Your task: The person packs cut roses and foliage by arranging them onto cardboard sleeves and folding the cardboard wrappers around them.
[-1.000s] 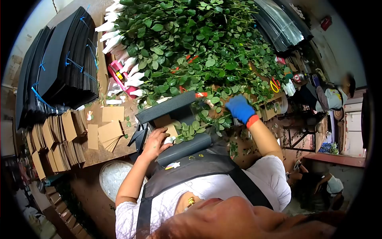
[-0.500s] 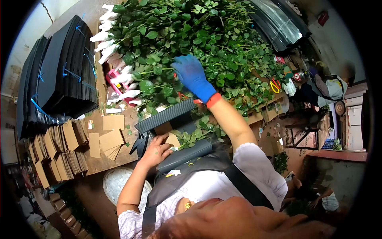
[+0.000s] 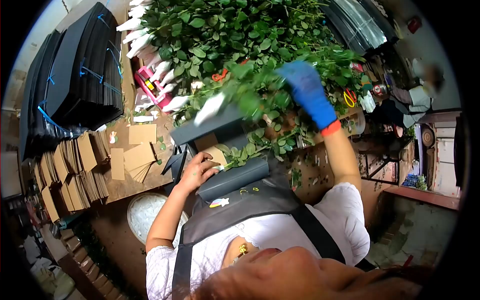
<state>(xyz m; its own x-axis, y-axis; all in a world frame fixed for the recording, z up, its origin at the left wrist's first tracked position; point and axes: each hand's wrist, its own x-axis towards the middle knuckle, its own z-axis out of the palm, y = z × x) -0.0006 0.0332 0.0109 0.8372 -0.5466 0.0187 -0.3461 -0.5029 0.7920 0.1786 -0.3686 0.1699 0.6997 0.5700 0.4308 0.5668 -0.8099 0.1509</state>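
Observation:
My right hand [image 3: 306, 86], in a blue glove with an orange cuff, is closed on a leafy flower stem [image 3: 251, 96] over the table. The stem is smeared by motion, and its white-wrapped head [image 3: 210, 108] points left above the dark box. My bare left hand [image 3: 198, 173] lies with fingers spread inside the open dark grey box [image 3: 233, 181], touching a brown cardboard piece [image 3: 214, 154]. A short leafy stem [image 3: 243, 154] with a white end lies in this box beside my fingertips.
A big heap of leafy stems [image 3: 240, 40] with white-wrapped heads covers the table. On the left stand strapped dark folded boxes [image 3: 75, 75] and cardboard stacks [image 3: 75, 175]. A pink holder [image 3: 150, 89], yellow-handled scissors [image 3: 349, 98] and red-handled scissors [image 3: 219, 76] lie around. Another person [image 3: 417, 97] is at right.
My right hand has moved right, drawing a white-headed stem out of the heap and across above the box. My left hand stays in the box.

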